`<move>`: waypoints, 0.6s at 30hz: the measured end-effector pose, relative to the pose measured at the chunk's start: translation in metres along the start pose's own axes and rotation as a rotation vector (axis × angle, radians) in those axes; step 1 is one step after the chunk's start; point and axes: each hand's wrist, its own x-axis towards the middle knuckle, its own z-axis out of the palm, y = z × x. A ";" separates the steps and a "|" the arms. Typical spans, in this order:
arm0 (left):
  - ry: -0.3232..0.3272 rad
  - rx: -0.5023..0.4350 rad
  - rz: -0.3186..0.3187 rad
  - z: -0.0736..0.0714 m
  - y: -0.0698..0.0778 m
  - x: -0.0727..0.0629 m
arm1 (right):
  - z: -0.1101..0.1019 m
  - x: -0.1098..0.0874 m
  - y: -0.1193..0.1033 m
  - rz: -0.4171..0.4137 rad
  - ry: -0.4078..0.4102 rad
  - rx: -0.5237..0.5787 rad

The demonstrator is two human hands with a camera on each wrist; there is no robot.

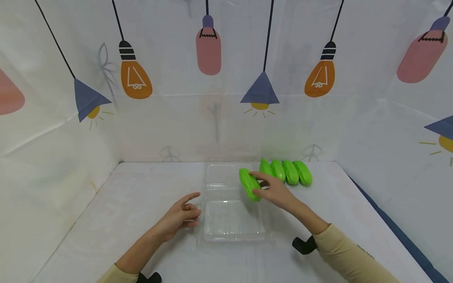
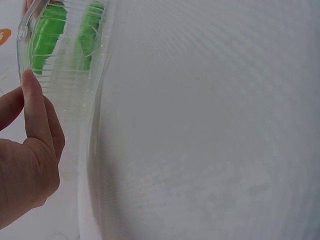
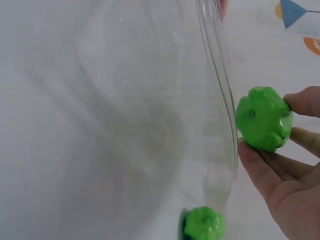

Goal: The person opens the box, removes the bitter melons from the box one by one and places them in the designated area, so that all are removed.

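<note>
My right hand (image 1: 274,190) pinches a green toy cucumber (image 1: 249,184) between thumb and fingers, above the right side of a clear plastic clamshell box (image 1: 233,232). In the right wrist view the cucumber (image 3: 262,119) shows end-on, beside the box wall (image 3: 220,75). The box lies opened flat, its two halves one behind the other. At its left edge is my left hand (image 1: 178,216), index finger stretched out and the others loosely bent. The left wrist view has a fingertip (image 2: 31,82) at the box's edge, seemingly touching it; green shapes show through the plastic.
Several more green toy cucumbers (image 1: 291,173) stand in a row at the back right of the white table (image 1: 141,188). Behind rises a white curtain (image 1: 170,129) printed with lamps. A black object (image 1: 305,245) sits by the right wrist.
</note>
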 end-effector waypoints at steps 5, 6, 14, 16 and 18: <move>-0.009 0.003 0.002 0.000 0.000 0.000 | -0.012 0.002 0.009 0.022 0.029 -0.034; -0.009 0.005 0.002 0.000 0.000 0.000 | -0.015 0.003 0.010 0.029 0.032 -0.041; 0.010 0.002 -0.012 0.000 0.001 0.001 | -0.037 0.006 0.025 0.053 0.069 -0.061; 0.011 0.003 -0.013 0.000 0.001 0.001 | -0.042 0.006 0.028 0.053 0.084 -0.060; 0.012 0.002 -0.014 0.000 0.001 0.001 | -0.046 0.006 0.030 0.047 0.088 -0.057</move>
